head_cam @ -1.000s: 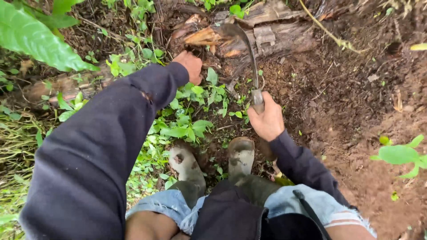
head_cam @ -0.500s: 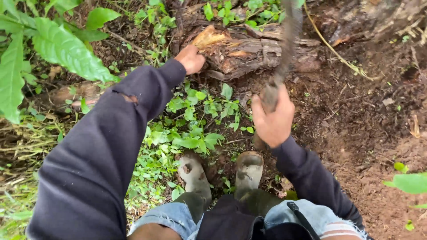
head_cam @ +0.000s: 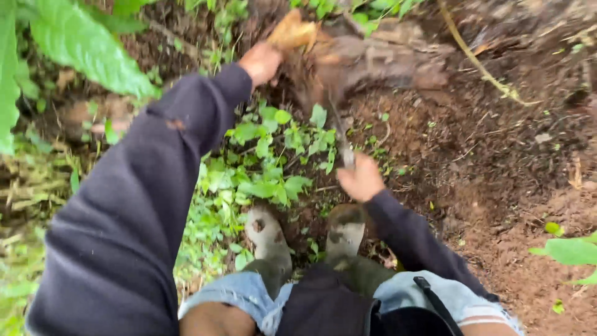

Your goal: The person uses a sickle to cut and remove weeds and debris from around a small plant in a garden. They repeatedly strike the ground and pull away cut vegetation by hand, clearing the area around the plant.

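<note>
Swung down since the earlier frame, right hand (head_cam: pixel 362 181), fingers clenching a blurred curved metal sickle (head_cam: pixel 339 134), risks cutting left hand (head_cam: pixel 261 62) gripping the rotting brown stump (head_cam: pixel 373 59) at upper centre.

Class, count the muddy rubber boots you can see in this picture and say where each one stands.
2. The left muddy grey rubber boot stands among the green weeds, and the right muddy grey rubber boot stands beside it on bare brown soil, just below the right hand. None seem hidden.

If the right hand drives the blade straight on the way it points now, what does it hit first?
Most likely the rotting log. The right hand holds the sickle with its blurred blade aimed up at the log's dark, broken end, just right of the left hand. Depth is unclear.
</note>
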